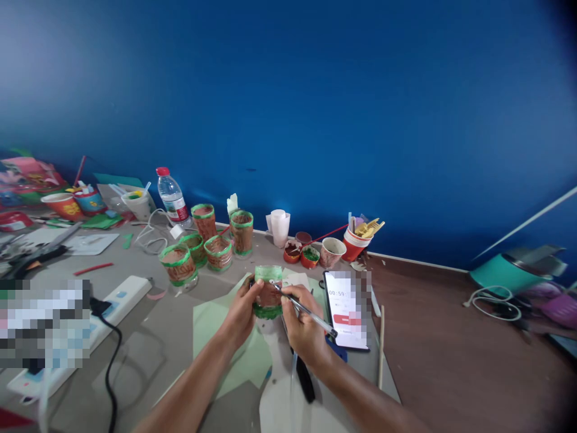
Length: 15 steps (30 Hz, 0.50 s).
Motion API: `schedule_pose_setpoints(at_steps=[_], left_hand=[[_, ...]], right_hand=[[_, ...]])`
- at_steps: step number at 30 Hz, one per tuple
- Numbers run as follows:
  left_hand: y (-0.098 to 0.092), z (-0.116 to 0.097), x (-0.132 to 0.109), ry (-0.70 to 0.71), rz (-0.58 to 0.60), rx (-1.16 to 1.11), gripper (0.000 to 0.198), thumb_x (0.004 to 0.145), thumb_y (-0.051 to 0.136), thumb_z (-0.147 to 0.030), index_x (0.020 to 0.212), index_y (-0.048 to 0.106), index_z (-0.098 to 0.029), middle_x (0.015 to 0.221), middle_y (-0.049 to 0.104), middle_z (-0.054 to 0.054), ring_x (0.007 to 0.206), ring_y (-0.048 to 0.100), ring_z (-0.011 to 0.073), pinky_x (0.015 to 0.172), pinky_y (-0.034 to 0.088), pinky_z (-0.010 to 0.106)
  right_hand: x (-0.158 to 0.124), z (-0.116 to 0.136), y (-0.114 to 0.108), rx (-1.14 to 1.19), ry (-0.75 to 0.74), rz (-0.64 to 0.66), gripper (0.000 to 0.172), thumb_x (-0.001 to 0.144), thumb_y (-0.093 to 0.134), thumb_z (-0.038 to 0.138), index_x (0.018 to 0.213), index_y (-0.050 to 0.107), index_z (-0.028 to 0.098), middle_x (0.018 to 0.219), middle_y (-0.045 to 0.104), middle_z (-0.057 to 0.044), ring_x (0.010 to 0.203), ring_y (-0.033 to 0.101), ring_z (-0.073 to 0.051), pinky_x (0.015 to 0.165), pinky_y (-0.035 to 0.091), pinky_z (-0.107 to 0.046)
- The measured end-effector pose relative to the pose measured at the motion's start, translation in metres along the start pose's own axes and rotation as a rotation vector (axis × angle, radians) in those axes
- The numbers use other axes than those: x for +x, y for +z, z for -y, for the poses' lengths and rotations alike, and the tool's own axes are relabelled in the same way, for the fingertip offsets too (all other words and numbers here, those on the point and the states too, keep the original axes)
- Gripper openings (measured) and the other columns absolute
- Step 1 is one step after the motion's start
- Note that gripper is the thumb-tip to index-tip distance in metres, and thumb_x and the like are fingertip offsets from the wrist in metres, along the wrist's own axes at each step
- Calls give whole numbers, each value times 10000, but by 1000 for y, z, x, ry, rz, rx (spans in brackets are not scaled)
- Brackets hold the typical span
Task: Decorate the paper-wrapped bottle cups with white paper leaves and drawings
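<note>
My left hand [246, 307] is wrapped round the left side of a small clear cup [269, 294] painted brown, with green at its rim and base. A thin pen [311, 311] is pinched in my right hand [303, 319], its tip at the cup's brown side. Several similar brown and green cups stand behind to the left, among them a tall one [242, 233] and a short one [177, 264]. Light green paper [211, 319] lies under my hands. Beside my right hand lies a phone [345, 307] showing a timer.
Behind the hands are small paint cups [310, 257], a speckled paper cup [332, 252] and a red cup of plastic cutlery [356, 243]. A water bottle [172, 198] stands back left. A white power strip [126, 297] with black cable lies left. A black marker [304, 379] rests near the front.
</note>
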<state>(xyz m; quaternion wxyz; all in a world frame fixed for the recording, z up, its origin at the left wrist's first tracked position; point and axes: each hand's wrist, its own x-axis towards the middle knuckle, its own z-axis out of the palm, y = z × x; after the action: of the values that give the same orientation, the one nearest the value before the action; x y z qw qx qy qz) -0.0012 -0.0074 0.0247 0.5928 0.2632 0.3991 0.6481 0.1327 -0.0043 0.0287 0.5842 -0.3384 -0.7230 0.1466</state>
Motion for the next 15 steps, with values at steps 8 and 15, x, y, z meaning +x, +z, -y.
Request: schedule_pose_setpoints(at_steps=[8,15], left_hand=[[2,-1,-1,-2,0,15,333,676,770,-432,820,621,-171,742,703,16,697,657,164,691,488,258],[1,-1,-1,-10,-8,-13,322,663,783,-408,821,620,-179,743,698,6,663,645,152,673,483,256]], right_hand=[[2,2,-1,-27,-4,-1,146,898,485,147,939,614,203,836,675,-53,796,664,-179,737,559,-313],[2,3,-1,-3,-3,4,154,898,480,138,950,611,201,834,663,-51,800,659,-176,728,554,-304]])
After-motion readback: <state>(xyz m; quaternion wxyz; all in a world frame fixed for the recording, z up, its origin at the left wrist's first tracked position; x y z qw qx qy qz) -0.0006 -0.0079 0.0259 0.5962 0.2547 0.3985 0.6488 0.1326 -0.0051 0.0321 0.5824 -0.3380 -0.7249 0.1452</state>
